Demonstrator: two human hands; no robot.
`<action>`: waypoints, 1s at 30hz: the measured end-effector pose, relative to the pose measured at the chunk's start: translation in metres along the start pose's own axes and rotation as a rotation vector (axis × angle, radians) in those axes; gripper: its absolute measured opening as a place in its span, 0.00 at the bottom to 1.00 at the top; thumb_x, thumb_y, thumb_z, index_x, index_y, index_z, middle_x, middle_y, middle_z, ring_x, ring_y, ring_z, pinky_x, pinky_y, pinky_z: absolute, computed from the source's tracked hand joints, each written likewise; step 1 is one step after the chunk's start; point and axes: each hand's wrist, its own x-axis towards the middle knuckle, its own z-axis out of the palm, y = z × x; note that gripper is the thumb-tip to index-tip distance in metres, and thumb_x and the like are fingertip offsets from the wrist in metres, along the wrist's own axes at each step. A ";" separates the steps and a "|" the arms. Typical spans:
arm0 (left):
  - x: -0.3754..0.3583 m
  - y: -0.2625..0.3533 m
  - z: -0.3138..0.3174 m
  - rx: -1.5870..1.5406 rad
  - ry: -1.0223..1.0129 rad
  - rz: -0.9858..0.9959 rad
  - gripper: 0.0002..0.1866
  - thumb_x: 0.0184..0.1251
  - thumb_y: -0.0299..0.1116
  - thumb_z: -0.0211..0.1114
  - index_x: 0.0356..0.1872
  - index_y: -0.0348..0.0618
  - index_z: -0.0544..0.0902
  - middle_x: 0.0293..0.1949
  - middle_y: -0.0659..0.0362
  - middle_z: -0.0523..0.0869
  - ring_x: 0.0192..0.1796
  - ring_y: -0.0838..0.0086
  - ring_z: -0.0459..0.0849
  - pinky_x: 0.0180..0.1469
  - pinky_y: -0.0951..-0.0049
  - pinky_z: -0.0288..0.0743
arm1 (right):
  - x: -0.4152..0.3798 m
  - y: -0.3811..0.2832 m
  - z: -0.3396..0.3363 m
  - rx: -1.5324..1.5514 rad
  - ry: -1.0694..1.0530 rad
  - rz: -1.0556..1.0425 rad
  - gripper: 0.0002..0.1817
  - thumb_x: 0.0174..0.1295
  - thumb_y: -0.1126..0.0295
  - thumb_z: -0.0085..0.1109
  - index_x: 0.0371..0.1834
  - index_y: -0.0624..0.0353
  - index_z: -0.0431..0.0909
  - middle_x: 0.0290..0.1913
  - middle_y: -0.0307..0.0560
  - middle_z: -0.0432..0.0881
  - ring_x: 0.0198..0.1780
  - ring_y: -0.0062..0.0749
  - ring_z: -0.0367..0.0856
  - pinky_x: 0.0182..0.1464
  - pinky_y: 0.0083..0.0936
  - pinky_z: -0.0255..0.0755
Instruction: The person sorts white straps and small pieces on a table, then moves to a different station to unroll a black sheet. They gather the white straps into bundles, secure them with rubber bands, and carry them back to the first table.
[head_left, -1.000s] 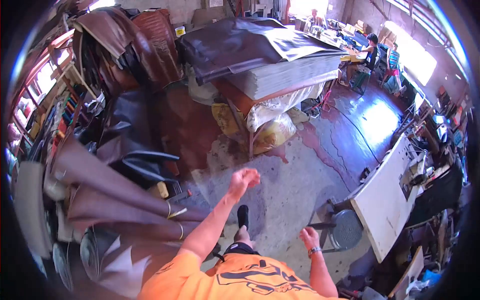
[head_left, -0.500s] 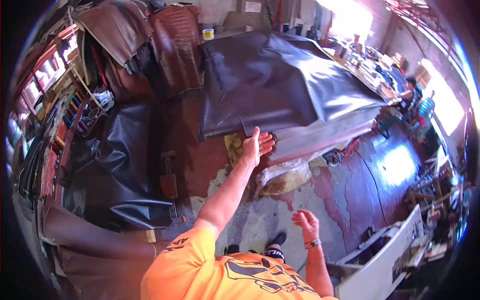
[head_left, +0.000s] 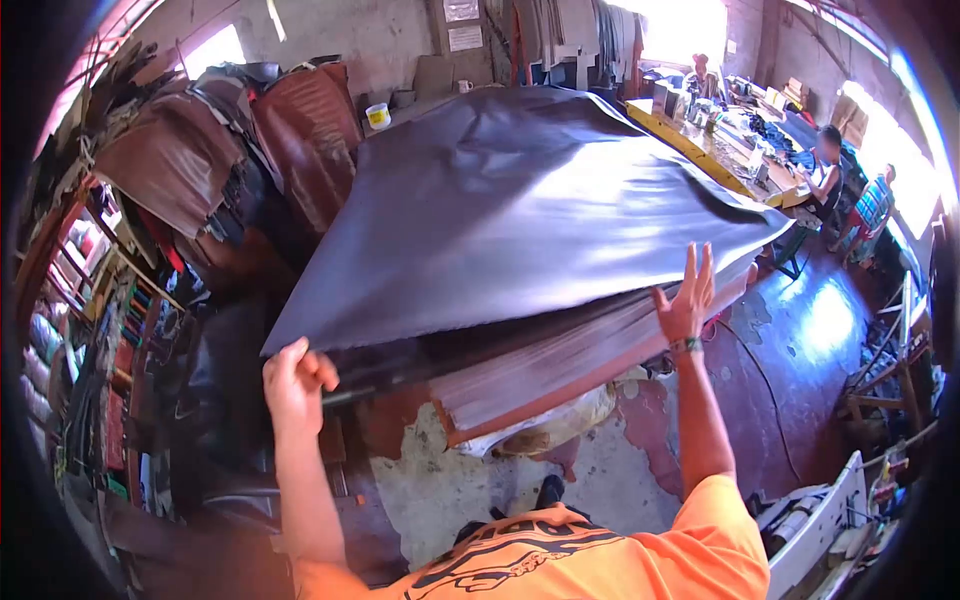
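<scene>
"Patchy floor is showing below the fingers. What's changing?"

"Both hands are now working at the dark sheet, which is spreading out beyond the fingertips. The right hand was hanging low before; now it's rising with fingers spread apart."

"And the left hand?"

"Its fingers are curling at the sheet's near corner; whether they're pinching it, I can't tell."

"Meaning?"

"The near edge is running between both hands, and a dark band is now showing under it, above the stack."
</scene>
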 end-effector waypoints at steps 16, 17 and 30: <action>0.030 -0.026 -0.099 -0.338 0.169 -0.267 0.14 0.74 0.36 0.63 0.24 0.52 0.77 0.25 0.64 0.82 0.32 0.76 0.82 0.40 0.72 0.80 | 0.113 0.273 0.048 0.046 -0.352 -0.235 0.05 0.53 0.80 0.53 0.27 0.57 0.77 0.29 0.53 0.80 0.39 0.54 0.81 0.46 0.44 0.74; 0.045 -0.032 -0.082 -0.316 0.285 -0.142 0.07 0.75 0.36 0.63 0.35 0.48 0.81 0.36 0.61 0.85 0.42 0.74 0.84 0.50 0.71 0.80 | 0.140 0.273 0.054 0.046 -0.373 -0.249 0.04 0.54 0.80 0.52 0.27 0.59 0.75 0.29 0.55 0.79 0.39 0.57 0.80 0.46 0.46 0.73; 0.123 -0.198 0.259 1.494 -0.789 0.146 0.60 0.38 0.53 0.87 0.76 0.43 0.67 0.73 0.42 0.72 0.75 0.49 0.71 0.78 0.52 0.63 | 0.314 0.297 0.244 0.046 -1.499 -0.443 0.10 0.45 0.78 0.47 0.23 0.66 0.80 0.24 0.59 0.81 0.30 0.42 0.82 0.38 0.38 0.75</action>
